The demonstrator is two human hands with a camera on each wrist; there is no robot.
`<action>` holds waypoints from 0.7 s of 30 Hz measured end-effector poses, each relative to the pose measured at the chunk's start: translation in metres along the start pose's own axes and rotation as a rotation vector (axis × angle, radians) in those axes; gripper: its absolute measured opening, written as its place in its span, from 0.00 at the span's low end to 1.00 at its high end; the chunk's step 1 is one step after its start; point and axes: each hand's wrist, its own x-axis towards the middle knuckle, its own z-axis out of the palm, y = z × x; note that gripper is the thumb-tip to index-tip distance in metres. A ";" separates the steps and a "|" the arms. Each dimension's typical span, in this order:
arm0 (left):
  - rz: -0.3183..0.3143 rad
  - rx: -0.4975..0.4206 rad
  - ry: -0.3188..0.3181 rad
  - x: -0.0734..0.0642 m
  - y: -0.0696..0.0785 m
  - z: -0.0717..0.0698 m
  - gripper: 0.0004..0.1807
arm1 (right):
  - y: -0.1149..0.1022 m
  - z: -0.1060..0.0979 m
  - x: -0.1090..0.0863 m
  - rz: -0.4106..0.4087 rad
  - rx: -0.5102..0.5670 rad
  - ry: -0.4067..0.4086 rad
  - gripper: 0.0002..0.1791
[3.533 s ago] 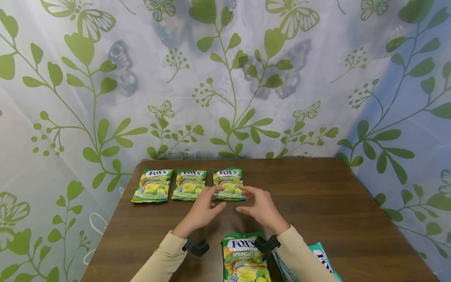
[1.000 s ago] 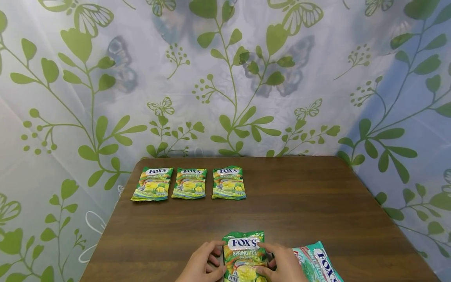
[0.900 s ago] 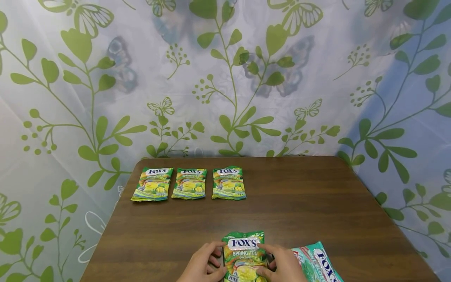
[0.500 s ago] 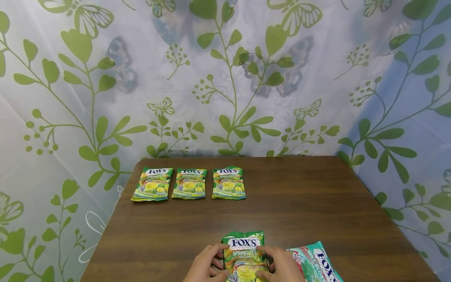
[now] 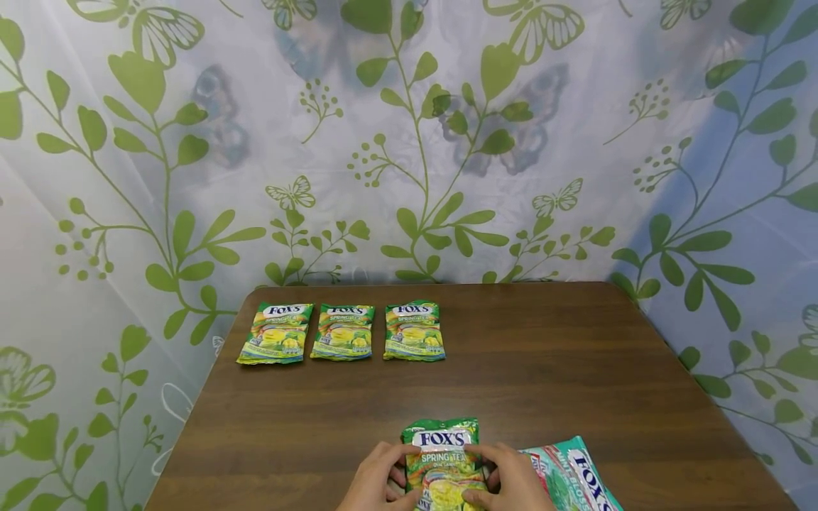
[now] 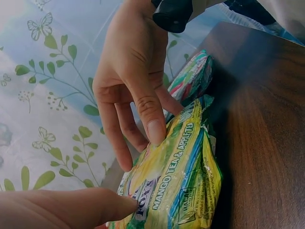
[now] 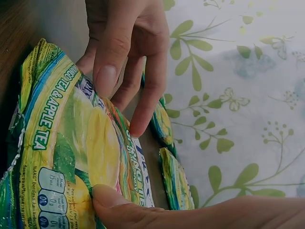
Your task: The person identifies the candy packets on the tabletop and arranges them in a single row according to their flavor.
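From my end, working across the head view from the left, I have a shiny, rectangular green-and-yellow plastic FOX'S packet [image 5: 277, 335] lying near the far edge of the dark brown wood-grain table [image 5: 537, 376], then a matching second packet [image 5: 343, 333] just beside it, then a third packet [image 5: 414, 332], the three in a row without touching. On the near side, the left hand [image 5: 378, 481] grips the left edge of a glossy green-and-yellow plastic Spring Tea packet [image 5: 443, 461], thumb on its printed front. The right hand [image 5: 511, 482] holds its right edge likewise, so it sits between both. I can't tell for certain whether its underside rests fully on the wood. Partly hidden by the right hand, a teal-and-white plastic mint packet [image 5: 570, 474] lies at a slant.
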 end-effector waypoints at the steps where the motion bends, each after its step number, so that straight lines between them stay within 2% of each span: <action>1: -0.002 0.004 0.001 0.000 0.000 0.000 0.24 | 0.000 0.000 0.000 -0.003 0.005 0.000 0.33; 6: -0.020 0.005 0.009 0.001 0.002 0.002 0.24 | 0.001 0.000 0.000 -0.013 0.012 -0.003 0.34; 21: -0.011 -0.005 0.007 0.002 0.005 0.002 0.23 | 0.000 0.001 0.000 -0.028 -0.007 0.009 0.34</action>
